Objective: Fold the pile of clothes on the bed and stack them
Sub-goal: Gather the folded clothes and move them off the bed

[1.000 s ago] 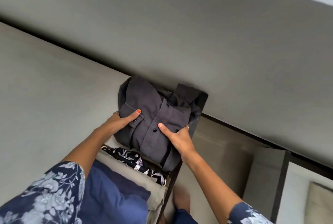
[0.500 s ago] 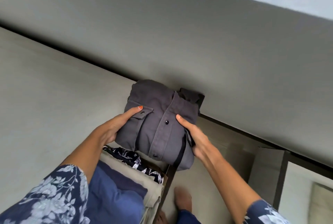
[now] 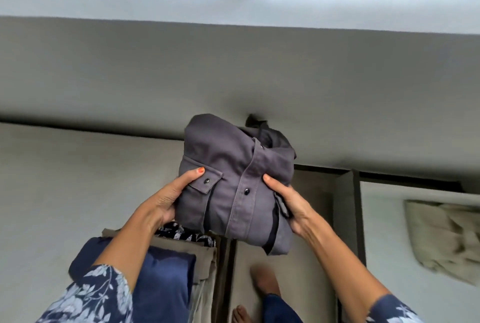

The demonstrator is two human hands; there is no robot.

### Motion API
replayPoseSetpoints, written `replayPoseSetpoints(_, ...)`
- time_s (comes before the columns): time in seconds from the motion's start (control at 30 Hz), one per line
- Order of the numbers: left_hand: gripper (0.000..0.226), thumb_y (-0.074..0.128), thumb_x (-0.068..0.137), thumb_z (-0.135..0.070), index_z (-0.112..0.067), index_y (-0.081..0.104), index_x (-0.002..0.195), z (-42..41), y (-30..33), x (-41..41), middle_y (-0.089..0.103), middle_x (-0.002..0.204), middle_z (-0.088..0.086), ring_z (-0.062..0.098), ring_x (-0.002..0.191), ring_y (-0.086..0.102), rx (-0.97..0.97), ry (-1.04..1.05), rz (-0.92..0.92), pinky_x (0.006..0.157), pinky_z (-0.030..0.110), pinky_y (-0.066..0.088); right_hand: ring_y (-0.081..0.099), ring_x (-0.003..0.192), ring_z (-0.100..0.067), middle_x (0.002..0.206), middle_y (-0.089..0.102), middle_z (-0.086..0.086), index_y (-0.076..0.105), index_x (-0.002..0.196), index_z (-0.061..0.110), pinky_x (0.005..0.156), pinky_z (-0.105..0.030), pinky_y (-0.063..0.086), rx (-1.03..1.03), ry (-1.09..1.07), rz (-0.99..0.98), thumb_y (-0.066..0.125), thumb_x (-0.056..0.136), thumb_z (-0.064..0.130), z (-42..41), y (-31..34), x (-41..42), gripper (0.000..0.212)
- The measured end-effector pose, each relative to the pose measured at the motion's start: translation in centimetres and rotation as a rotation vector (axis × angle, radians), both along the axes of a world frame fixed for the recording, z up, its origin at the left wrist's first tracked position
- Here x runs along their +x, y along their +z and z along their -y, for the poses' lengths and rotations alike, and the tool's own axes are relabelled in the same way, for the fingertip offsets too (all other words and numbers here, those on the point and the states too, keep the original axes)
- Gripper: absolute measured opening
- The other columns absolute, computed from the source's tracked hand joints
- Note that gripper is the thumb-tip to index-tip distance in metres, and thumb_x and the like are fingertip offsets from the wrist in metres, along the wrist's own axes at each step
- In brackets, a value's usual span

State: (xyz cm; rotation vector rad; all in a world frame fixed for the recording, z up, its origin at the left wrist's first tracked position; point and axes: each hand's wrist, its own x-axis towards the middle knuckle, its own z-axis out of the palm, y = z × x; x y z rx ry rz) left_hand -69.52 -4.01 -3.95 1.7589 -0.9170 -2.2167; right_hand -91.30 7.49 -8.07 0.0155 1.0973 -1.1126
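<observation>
Shirt: the folded grey shirt is up in the air now, held between both hands above the near corner of the bed. A second ago it lay pressed against the clothes beneath it; it has since been lifted clear and turned a little squarer to the person.

Left hand: the left hand has its grip closed on the shirt's left edge, thumb on top by the pocket flap, fingers tucked under where I cannot see them.

Right hand: the right hand has shifted from the front of the bundle to its right side and clasps it there, thumb across the placket edge.

Fold: it has tightened into a neater packet than it was a second ago, though the collar end at the far side is loose and dark cloth pokes out there.

Stack: below, at the bed's near edge, lie a patterned dark garment, a beige folded piece and a blue one.

Elsewhere: a pale crumpled cloth lies off to the right, blurred.

Meaning: I judge this shirt folded and on its way to a stack; where it will land I cannot tell.
</observation>
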Motion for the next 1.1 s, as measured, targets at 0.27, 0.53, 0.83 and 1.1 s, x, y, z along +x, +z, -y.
replayPoseSetpoints(0.27, 0.082, 0.087, 0.032, -0.049, -0.014, 0.069, 0.103, -6.5, 3.8, -9.0, 0.074, 0.1, 0.008, 0.019, 0.084, 0.072, -0.03, -0.329, -0.058, 0.071, 0.031, 0.053, 0.064, 0.109, -0.033, 0.117, 0.067, -0.017, 0.062, 0.123, 0.008, 0.101, -0.047, 0.046, -0.031, -0.286, -0.048, 0.094, 0.048, 0.029, -12.2, 3.6, -4.9, 0.084)
replayPoseSetpoints(0.53, 0.097, 0.088, 0.023, -0.058, -0.018, 0.068, 0.108, -12.9, 4.9, -23.2, 0.074, 0.103, 0.005, 0.02, 0.091, 0.071, -0.048, -0.719, -0.079, 0.073, 0.03, 0.053, 0.066, 0.105, -0.034, 0.115, 0.068, -0.018, 0.063, 0.119, 0.006, 0.091, -0.043, 0.05, -0.011, -0.642, 0.01, 0.09, 0.052, 0.024, -23.8, 4.6, -11.2, 0.074)
replayPoseSetpoints(0.83, 0.097, 0.089, 0.031, -0.056, -0.019, 0.064, 0.117, -22.0, 0.1, -39.2, 0.073, 0.105, 0.004, 0.023, 0.097, 0.07, 0.097, -1.069, 0.029, 0.091, 0.038, 0.051, 0.065, 0.108, -0.032, 0.118, 0.067, -0.017, 0.062, 0.123, 0.006, 0.095, -0.042, 0.047, 0.092, -0.934, 0.078, 0.096, 0.041, 0.031, -35.7, 0.2, -18.6, 0.092)
replayPoseSetpoints(1.1, 0.107, 0.089, 0.019, -0.062, -0.021, 0.064, 0.114, -29.3, -7.2, -47.6, 0.075, 0.099, 0.001, 0.022, 0.095, 0.07, 0.144, -1.299, 0.151, 0.083, 0.035, 0.054, 0.067, 0.104, -0.026, 0.115, 0.07, -0.01, 0.063, 0.121, 0.012, 0.083, -0.037, 0.05, 0.217, -1.149, 0.2, 0.097, 0.033, 0.035, -43.0, -5.4, -21.0, 0.097)
